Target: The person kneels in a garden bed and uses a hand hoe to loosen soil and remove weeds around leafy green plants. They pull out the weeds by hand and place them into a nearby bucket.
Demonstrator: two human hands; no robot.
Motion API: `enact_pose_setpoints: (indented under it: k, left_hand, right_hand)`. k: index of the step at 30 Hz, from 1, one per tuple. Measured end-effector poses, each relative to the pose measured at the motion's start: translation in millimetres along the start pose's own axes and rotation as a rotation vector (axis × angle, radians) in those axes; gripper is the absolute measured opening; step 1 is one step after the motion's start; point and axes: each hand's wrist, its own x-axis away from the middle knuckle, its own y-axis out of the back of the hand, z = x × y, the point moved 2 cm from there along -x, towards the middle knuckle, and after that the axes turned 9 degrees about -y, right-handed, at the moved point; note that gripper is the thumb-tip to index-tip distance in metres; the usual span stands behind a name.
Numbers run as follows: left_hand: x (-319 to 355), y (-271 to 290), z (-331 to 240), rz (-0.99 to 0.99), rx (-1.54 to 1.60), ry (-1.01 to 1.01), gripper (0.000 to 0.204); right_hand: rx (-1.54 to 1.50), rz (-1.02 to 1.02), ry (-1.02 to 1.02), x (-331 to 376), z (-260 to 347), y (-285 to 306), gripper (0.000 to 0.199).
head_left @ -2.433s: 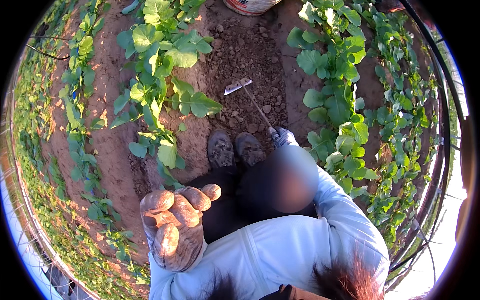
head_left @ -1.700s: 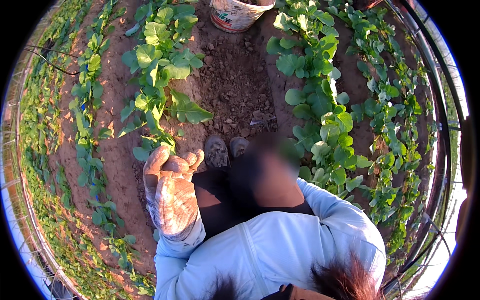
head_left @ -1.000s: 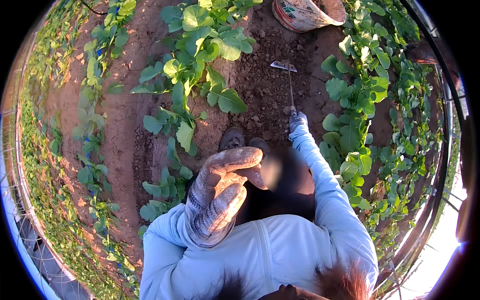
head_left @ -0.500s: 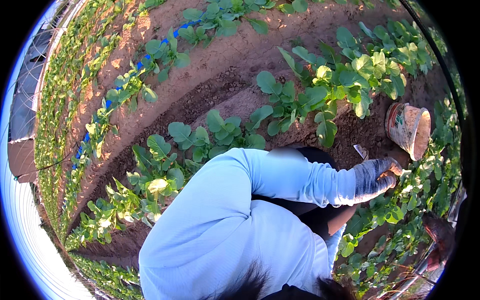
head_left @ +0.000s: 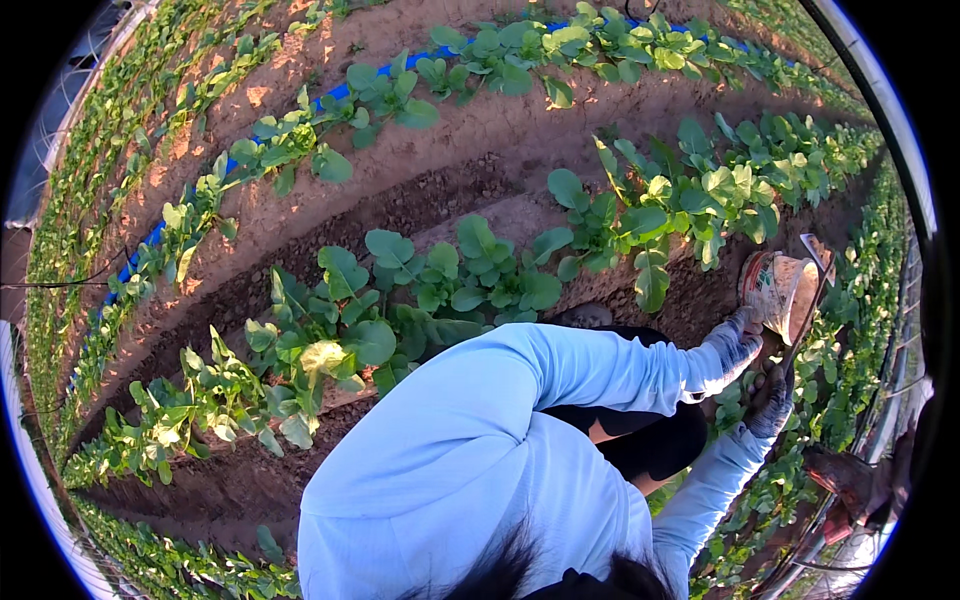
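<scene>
My left hand, in a dirty grey work glove, is closed at the near rim of a white bucket with coloured print. The bucket lies tilted, its mouth turned right, its inside smeared with soil. Just below it, my right hand, in a dark glove, is closed round the lower end of a long-handled hand tool. The tool slants up past the bucket's mouth to a flat metal blade; whether it is a hoe or a sickle I cannot tell. Leafy green plants grow beside the bucket.
Rows of leafy plants run across the brown soil. A blue hose lies along the row beyond. A black cable curves at the upper right. At the lower right is a dark reddish-brown object that I cannot make out.
My left hand has moved from the leaves to the bucket, which has shifted nearer. My right hand has come into view with the tool. The whole view has turned slightly.
</scene>
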Motion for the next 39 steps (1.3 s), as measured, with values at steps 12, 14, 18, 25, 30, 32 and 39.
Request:
enact_pose_setpoints:
  k: [12,14,18,25,30,32,39]
  left_hand:
    - [22,-32,-124,0.14,-0.492,0.015,0.018]
    - [24,-9,-145,0.185,-0.369,-0.028,0.018]
    - [12,58,-206,0.053,-0.43,0.178,0.014]
    - [-3,184,-373,-0.448,-1.487,0.164,0.013]
    - [-50,261,-405,-0.294,-2.381,0.421,0.042]
    - [-70,292,-399,-0.305,-2.357,0.472,0.042]
    - [-180,411,-350,-0.159,-2.368,0.564,0.039]
  right_hand:
    - [0.503,0.226,0.205,17,12,-122,0.072]
    - [0.48,0.267,0.099,27,18,-140,0.074]
    - [0.417,0.115,0.306,5,5,-102,0.071]
    - [0.132,0.032,0.147,-60,-40,-79,0.052]
    - [0.095,-0.006,0.024,-99,-84,-66,0.039]
    - [0.079,-0.021,0.023,-106,-99,-59,0.035]
    - [0.177,-0.061,-0.1,-113,-118,-40,0.035]
